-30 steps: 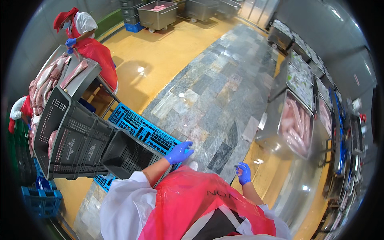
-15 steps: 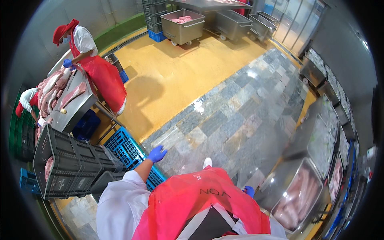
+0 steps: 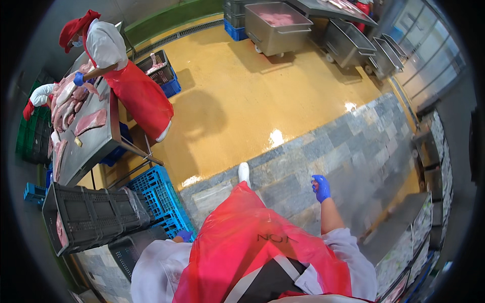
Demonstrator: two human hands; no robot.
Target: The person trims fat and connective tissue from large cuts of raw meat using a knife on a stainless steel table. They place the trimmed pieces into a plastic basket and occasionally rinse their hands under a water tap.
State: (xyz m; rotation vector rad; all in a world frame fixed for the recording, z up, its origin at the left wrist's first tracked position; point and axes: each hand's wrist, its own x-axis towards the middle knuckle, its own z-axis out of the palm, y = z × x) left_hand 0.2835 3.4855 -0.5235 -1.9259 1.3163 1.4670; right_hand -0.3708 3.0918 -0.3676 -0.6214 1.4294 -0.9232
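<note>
Currently right hand (image 3: 321,188) curled closed — blue pallet (image 3: 157,194) beside left hand (image 3: 185,236), its grip unclear.

Around me: yellow floor (image 3: 237,101), glossy, with white glare; nearer, grey stone tiles (image 3: 298,171) running far right. Far left — grey wall (image 3: 139,14), green kerb (image 3: 177,22), drain grating (image 3: 199,30). Left: steel table (image 3: 93,143). Far right — pale barred panels (image 3: 429,55).
</note>
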